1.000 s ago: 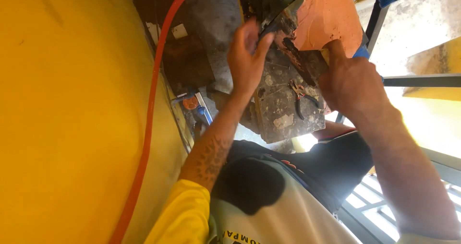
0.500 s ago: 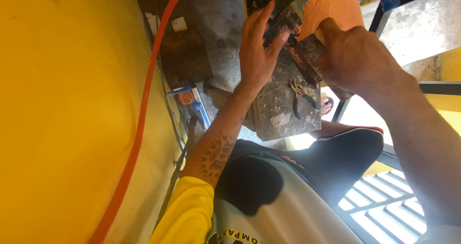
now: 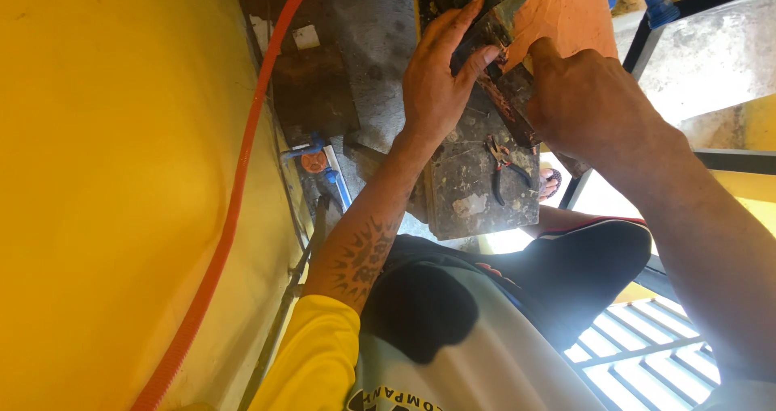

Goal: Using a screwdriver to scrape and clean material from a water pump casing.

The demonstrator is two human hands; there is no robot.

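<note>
Near the lap, the pliers (image 3: 503, 162) lie untouched on a grimy metal box (image 3: 477, 193). Beyond them, the left hand (image 3: 436, 88) has spread flatter since a second ago, fingers open against a rusty, flaking bracket (image 3: 505, 108) at the box's far edge (partly hidden). The right hand (image 3: 594, 104) has closed in, curled on the bracket's other side, so both hands now bear on it.

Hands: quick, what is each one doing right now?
Left hand: fingers spread open, pressing on the dark rusty part.
Right hand: fingers curled shut on the same rusty part, by the orange piece.
</note>
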